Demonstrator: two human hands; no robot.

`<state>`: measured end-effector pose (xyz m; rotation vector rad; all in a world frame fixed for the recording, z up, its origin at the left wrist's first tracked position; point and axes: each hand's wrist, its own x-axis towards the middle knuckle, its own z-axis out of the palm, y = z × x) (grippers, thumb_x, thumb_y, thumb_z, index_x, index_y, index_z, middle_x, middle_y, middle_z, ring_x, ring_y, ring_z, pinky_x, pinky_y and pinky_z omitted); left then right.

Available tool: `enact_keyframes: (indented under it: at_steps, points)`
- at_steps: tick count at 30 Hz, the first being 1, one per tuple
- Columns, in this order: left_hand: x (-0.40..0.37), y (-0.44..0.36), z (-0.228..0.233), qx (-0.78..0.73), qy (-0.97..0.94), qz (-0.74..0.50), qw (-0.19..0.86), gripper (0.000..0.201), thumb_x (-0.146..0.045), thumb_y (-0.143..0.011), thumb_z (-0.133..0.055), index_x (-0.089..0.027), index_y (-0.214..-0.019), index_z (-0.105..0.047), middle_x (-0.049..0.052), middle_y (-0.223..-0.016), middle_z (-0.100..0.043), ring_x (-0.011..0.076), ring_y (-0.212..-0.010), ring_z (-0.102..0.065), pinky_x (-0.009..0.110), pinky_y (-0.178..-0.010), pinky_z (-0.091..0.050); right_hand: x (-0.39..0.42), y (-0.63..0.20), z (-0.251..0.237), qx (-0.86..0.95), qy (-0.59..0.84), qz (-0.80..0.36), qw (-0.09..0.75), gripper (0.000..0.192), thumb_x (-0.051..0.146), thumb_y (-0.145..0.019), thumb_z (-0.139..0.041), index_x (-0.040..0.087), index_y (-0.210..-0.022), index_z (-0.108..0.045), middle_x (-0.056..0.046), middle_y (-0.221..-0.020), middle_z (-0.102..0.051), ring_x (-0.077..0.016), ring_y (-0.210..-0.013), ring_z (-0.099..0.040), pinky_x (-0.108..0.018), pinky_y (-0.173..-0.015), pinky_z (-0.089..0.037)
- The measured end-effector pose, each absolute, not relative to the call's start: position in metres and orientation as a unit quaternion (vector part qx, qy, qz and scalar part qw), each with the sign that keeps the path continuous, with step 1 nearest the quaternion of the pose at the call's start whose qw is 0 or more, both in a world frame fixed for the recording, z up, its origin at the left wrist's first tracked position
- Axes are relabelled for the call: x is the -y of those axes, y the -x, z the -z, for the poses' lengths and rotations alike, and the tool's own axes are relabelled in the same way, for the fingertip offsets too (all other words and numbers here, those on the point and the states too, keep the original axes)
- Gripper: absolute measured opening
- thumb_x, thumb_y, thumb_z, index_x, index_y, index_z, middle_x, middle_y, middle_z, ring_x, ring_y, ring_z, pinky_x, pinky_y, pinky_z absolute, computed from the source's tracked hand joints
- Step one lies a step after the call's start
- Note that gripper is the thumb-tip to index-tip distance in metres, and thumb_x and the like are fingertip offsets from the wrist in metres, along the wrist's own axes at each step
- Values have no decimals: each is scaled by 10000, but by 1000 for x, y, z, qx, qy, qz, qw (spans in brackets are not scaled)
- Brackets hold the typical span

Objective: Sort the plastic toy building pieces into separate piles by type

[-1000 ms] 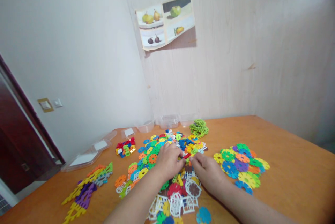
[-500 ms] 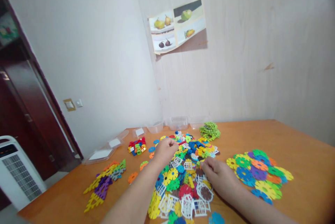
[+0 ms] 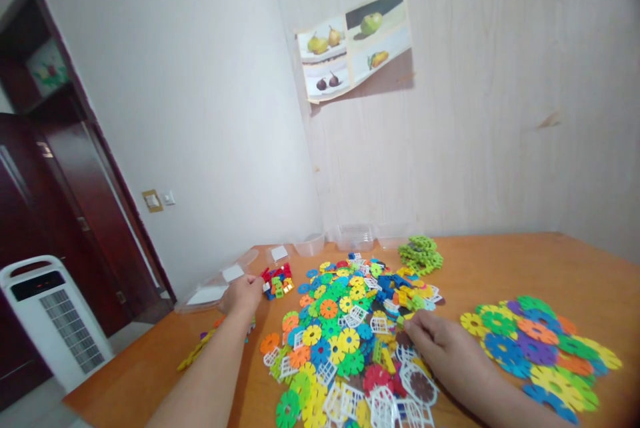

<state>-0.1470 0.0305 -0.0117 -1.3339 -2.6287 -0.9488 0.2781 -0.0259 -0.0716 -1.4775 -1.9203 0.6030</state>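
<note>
My left hand point(image 3: 243, 293) is stretched out to the far left, its fingers pinched together at the left edge of a small pile of red, green, yellow and blue building blocks point(image 3: 279, 283). What the fingertips hold, if anything, is hidden. My right hand point(image 3: 440, 341) rests at the right side of a large mixed heap, thumb and finger closed at a small yellow-green piece point(image 3: 401, 323). In the heap lie notched plastic discs point(image 3: 329, 309), white lattice pieces point(image 3: 383, 407) and blue and yellow blocks.
Sorted discs point(image 3: 539, 349) lie at the right, green interlocking pieces point(image 3: 421, 255) at the back. Clear plastic containers point(image 3: 355, 237) and lids point(image 3: 203, 295) line the wooden table's point(image 3: 505, 268) back and left edges. My left forearm partly covers a yellow and purple group point(image 3: 196, 351).
My left hand has moved left from above the heap, where it held a red piece, to the small block pile. The right hand stays beside the heap. The view has turned slightly left.
</note>
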Motion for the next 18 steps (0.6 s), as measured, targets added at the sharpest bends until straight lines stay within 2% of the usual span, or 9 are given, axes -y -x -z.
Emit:
enact_keyframes:
  at_steps: [9,18]
  points:
    - [-52,170,22,894,367,251,48,354,-547,-687,-573,-300,-860,-758,130,-1010,-714,412,-986,-602,475,-760,-445,23,-278,76,731,555,-237,319,425,537,-936,-355,232,-735,-572,-7,-693,-664,-179,-678,-611,-256,-607,-380]
    - [-61,159,24,885,391,245,60,377,-587,-731,-546,-313,-868,-766,103,-983,-720,384,-983,-610,463,-774,-443,24,-278,76,719,558,-243,335,401,522,-910,-391,225,-713,-574,-8,-642,-636,-172,-638,-571,-252,-590,-371]
